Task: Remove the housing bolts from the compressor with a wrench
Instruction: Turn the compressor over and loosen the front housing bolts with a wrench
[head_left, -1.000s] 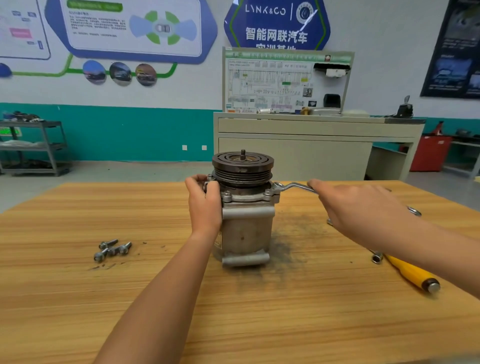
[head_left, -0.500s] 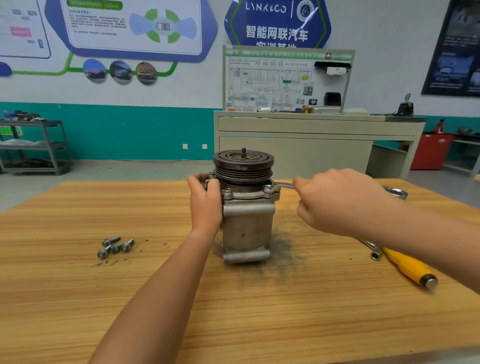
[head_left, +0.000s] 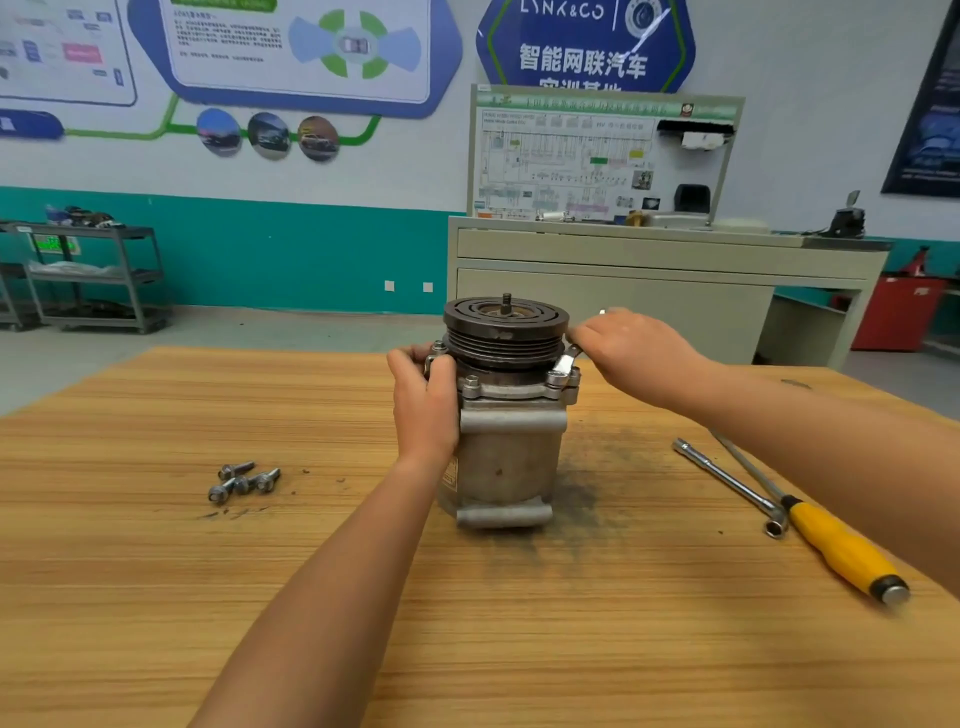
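One compressor upright mid-surface, pulley on top. Wrench ring end at right flange corner; right grip holds its shaft. Left grip clasps left flange. Loose bolts well left; yellow-handled screwdriver, socket bar right.

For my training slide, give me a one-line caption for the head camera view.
Left hand steadies the upright compressor while the right hand holds a wrench seated on its flange.
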